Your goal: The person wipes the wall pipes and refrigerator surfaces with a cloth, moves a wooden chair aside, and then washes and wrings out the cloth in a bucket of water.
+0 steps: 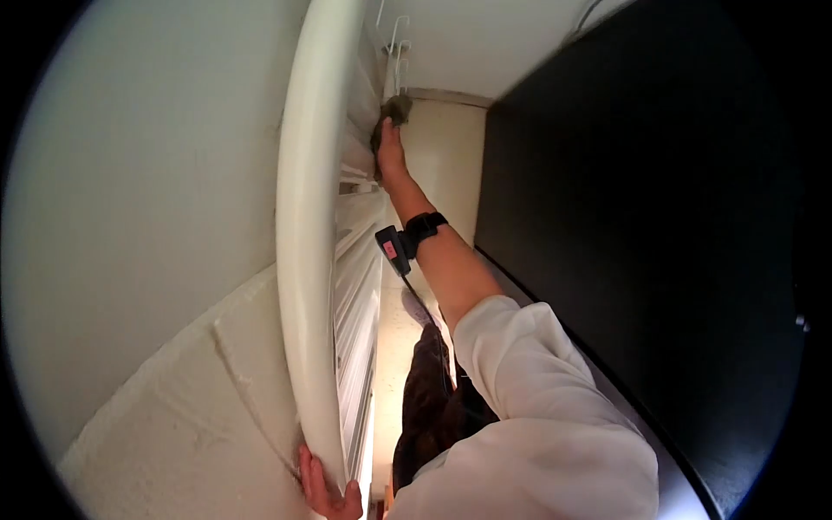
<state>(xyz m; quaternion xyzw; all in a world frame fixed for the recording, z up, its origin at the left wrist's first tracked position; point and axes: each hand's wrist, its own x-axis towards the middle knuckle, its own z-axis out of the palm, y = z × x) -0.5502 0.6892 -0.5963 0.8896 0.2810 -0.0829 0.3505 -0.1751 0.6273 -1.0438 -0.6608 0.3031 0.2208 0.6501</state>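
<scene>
A long white rounded rail [308, 217] runs from the top of the view down to the bottom. My left hand [325, 494] grips its near end, fingers on one side and thumb on the other. Under and right of the rail are white slats [357, 286]. My right hand [390, 160] reaches far forward, closed on a dark, greyish-green rag [396, 110] pressed against the far part of the slats. The fingers behind the rag are partly hidden. A black strap [425, 227] with a small black device [393, 250] sits on my right forearm.
A pale wall [156, 173] with a rough lower ledge [182, 416] lies to the left. A large black panel [650, 217] stands close on the right. White wire hooks [400, 52] are beyond the rag. My legs in dark trousers [425, 399] show below.
</scene>
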